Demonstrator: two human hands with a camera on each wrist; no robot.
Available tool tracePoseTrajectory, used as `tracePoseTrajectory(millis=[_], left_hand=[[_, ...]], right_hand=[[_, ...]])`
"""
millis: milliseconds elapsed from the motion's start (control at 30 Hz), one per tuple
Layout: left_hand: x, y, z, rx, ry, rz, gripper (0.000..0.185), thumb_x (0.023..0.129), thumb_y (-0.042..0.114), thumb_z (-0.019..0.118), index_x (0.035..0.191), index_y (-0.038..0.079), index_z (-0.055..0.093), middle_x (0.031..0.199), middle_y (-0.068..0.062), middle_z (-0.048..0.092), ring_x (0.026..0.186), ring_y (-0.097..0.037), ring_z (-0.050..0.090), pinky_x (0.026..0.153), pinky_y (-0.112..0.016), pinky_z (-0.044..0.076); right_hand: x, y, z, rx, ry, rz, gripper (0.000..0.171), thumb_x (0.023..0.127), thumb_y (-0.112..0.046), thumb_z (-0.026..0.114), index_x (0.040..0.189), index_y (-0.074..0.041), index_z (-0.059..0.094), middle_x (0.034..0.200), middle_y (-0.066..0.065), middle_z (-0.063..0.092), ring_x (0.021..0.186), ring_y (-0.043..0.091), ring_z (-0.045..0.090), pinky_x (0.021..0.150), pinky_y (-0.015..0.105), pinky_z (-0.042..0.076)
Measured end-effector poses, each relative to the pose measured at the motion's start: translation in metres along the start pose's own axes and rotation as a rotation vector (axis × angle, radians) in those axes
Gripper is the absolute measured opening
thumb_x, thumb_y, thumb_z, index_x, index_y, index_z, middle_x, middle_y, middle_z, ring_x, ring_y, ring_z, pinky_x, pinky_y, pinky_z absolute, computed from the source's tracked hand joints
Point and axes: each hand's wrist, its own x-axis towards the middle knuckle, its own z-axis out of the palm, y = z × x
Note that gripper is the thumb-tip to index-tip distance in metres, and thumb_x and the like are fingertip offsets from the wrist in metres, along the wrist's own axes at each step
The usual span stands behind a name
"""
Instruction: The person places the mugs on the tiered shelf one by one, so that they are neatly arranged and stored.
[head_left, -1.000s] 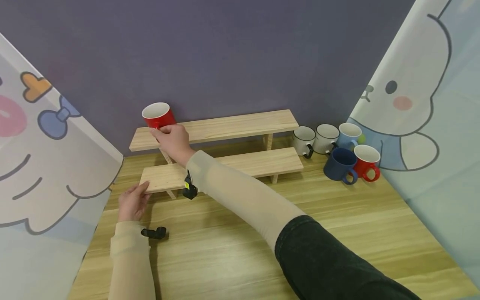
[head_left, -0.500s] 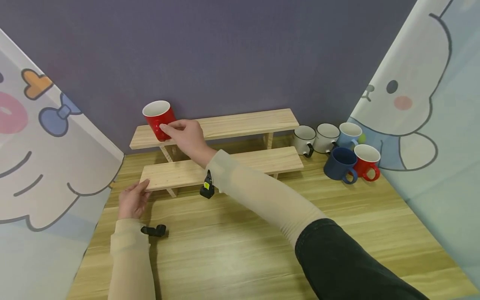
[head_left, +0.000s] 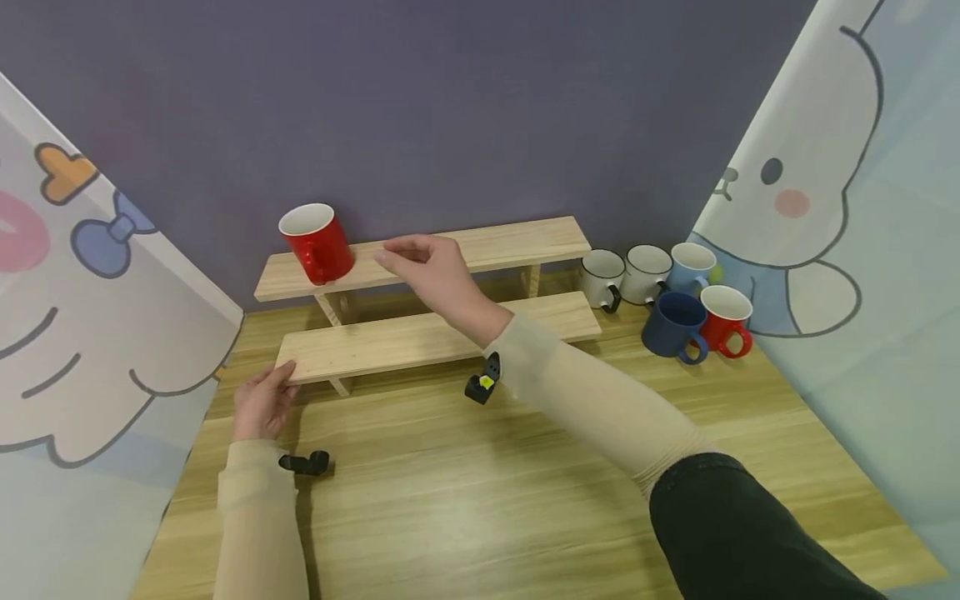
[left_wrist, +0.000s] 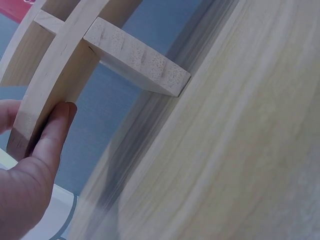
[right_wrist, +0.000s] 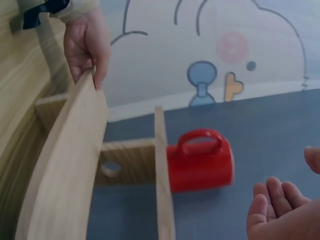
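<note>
A red mug (head_left: pixel 330 247) with a white inside stands upright near the left end of the upper shelf board (head_left: pixel 480 244), handle toward the front. To its right my right hand (head_left: pixel 442 279) hovers over that board, apart from the mug. In the right wrist view this hand (right_wrist: pixel 285 210) has thumb and fingers spread, nothing between them. My left hand (head_left: pixel 260 406) pinches the left end of the lower shelf board (head_left: pixel 442 337). From the left wrist view, the fingers (left_wrist: pixel 52 132) lie under the board (left_wrist: pixel 55 80), near its wooden leg (left_wrist: pixel 140 60).
Right of the shelf, two white mugs (head_left: pixel 600 279) with black handles, a light blue mug (head_left: pixel 688 265), a dark blue mug (head_left: pixel 671 323) and another red mug (head_left: pixel 726 315) stand grouped on the wood-grain table (head_left: pixel 420 492). A grey wall (head_left: pixel 450 108) rises behind.
My right hand has let go of the red mug's handle and drawn back to the right. The mug now stays on the upper board. The left hand keeps its grip on the lower board.
</note>
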Motion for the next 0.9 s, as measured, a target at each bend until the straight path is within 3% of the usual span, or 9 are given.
tracePoseTrajectory(millis=[133, 333, 600, 900], left_hand=[[-0.001, 0.000, -0.001, -0.034, -0.001, -0.005, 0.085, 0.095, 0.004, 0.074, 0.159, -0.004, 0.018, 0.095, -0.007, 0.064, 0.082, -0.013, 0.068, 0.074, -0.021, 0.058], [-0.001, -0.001, 0.001, -0.011, 0.027, -0.003, 0.081, 0.093, 0.005, 0.076, 0.156, -0.003, 0.026, 0.088, -0.006, 0.067, 0.074, -0.013, 0.067, 0.064, -0.022, 0.058], [-0.001, -0.002, 0.001, -0.002, 0.023, 0.016, 0.046, 0.092, 0.006, 0.078, 0.127, 0.000, 0.048, 0.085, -0.006, 0.068, 0.068, -0.014, 0.066, 0.059, -0.022, 0.057], [0.000, -0.002, 0.002, -0.022, 0.023, 0.023, 0.036, 0.092, 0.004, 0.077, 0.117, 0.000, 0.052, 0.082, -0.007, 0.068, 0.064, -0.014, 0.065, 0.057, -0.022, 0.057]], right_hand=[[-0.011, 0.001, -0.025, 0.010, 0.018, -0.028, 0.031, 0.098, -0.029, 0.074, 0.121, -0.009, 0.073, 0.112, -0.002, 0.071, 0.104, 0.014, 0.065, 0.089, 0.032, 0.054], [-0.031, 0.008, -0.068, -0.001, 0.066, -0.065, 0.031, 0.098, -0.029, 0.074, 0.123, -0.009, 0.072, 0.114, 0.002, 0.071, 0.106, 0.019, 0.065, 0.093, 0.037, 0.053], [-0.062, 0.017, -0.118, -0.060, 0.114, -0.006, 0.037, 0.097, -0.025, 0.076, 0.127, -0.006, 0.069, 0.119, 0.008, 0.070, 0.109, 0.022, 0.066, 0.095, 0.036, 0.053], [-0.092, 0.028, -0.167, -0.136, 0.182, 0.007, 0.037, 0.098, -0.020, 0.073, 0.130, -0.002, 0.066, 0.123, 0.013, 0.068, 0.112, 0.020, 0.065, 0.096, 0.031, 0.052]])
